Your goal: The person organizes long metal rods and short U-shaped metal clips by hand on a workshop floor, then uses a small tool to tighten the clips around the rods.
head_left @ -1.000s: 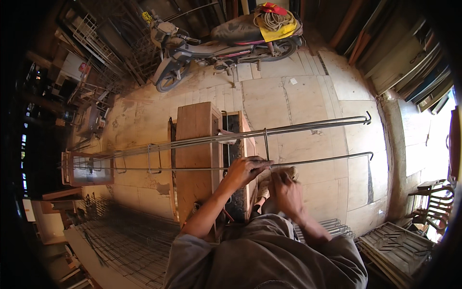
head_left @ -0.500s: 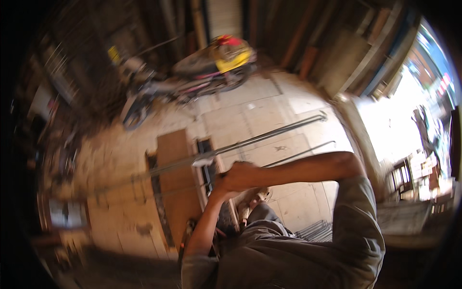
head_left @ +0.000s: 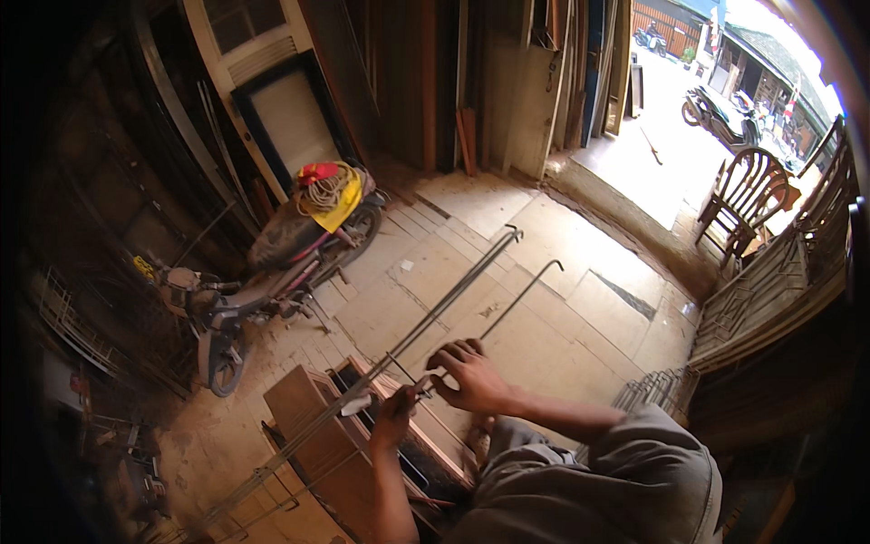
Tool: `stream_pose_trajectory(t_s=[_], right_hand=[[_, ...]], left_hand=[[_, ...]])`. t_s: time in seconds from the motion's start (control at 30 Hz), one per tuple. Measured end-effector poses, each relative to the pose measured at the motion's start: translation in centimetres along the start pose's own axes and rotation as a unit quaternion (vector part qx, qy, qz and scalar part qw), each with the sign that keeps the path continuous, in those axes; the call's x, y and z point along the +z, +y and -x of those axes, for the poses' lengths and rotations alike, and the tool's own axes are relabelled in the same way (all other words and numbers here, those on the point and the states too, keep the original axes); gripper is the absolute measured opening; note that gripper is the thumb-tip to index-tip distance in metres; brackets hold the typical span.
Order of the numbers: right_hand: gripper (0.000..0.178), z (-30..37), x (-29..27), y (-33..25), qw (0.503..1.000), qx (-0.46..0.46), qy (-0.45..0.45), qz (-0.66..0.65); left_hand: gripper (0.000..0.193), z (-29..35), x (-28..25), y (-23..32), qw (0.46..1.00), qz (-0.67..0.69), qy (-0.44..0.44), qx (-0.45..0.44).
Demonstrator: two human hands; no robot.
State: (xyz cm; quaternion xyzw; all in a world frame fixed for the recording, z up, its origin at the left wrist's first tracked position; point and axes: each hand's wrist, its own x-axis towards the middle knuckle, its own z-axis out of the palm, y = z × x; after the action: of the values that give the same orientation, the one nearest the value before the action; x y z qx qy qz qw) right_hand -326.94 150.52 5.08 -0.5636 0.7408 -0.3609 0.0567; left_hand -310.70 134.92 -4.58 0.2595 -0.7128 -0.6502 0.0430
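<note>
Long thin steel rods [head_left: 447,304] with hooked ends slant across a wooden bench [head_left: 299,405], joined by thin cross-pieces near the left end. My left hand [head_left: 393,419] is closed beside the rods around something small that I cannot make out. Arched above the nearest rod, my right hand [head_left: 473,376] has its thumb and fingertips drawn together close to the left hand's fingers; what they pinch is too small to name. A single hooked rod [head_left: 528,292] passes behind the right hand. A small white scrap [head_left: 356,405] sits at the rods just left of my hands.
A dusty motorbike [head_left: 290,236] carrying coiled rope [head_left: 328,190] and a yellow cloth stands at the left. Door panels and boards [head_left: 290,118] lean along the back. A wooden chair [head_left: 745,195] is by the bright doorway. Bent metal rods [head_left: 648,390] are stacked at my right.
The view has swung to the right and steadied, bringing in the doorway and chair. My hands, close together before, now show a small gap, with the right wrist raised and its fingers arched.
</note>
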Motion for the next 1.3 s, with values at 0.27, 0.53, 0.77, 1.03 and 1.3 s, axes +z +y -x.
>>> stream_pose_trajectory(t_s=[0.27, 0.53, 0.77, 1.03, 1.3], right_hand=[[0.023, 1.5, 3.6, 1.4, 0.999, -0.035, -0.020, 0.030], [0.011, 0.5, 4.5, 3.8, 0.989, -0.135, -0.042, -0.031], [0.017, 1.4, 6.3, 5.2, 0.980, -0.198, -0.009, 0.002], [0.030, 1.5, 5.9, 4.6, 0.940, -0.316, -0.015, 0.124], [0.027, 1.4, 6.3, 3.9, 0.931, -0.338, 0.055, 0.126]], left_hand=[[0.048, 0.9, 1.5, 3.8, 0.989, -0.071, 0.080, 0.104], [0.042, 1.4, 1.7, 5.4, 0.966, -0.212, 0.102, 0.109], [0.042, -0.2, -0.1, 1.0, 0.977, -0.175, 0.120, 0.010], [0.040, -2.3, -0.5, 5.2, 0.997, 0.067, -0.005, -0.050], [0.041, -3.5, 0.8, 10.0, 0.959, -0.279, -0.033, -0.039]])
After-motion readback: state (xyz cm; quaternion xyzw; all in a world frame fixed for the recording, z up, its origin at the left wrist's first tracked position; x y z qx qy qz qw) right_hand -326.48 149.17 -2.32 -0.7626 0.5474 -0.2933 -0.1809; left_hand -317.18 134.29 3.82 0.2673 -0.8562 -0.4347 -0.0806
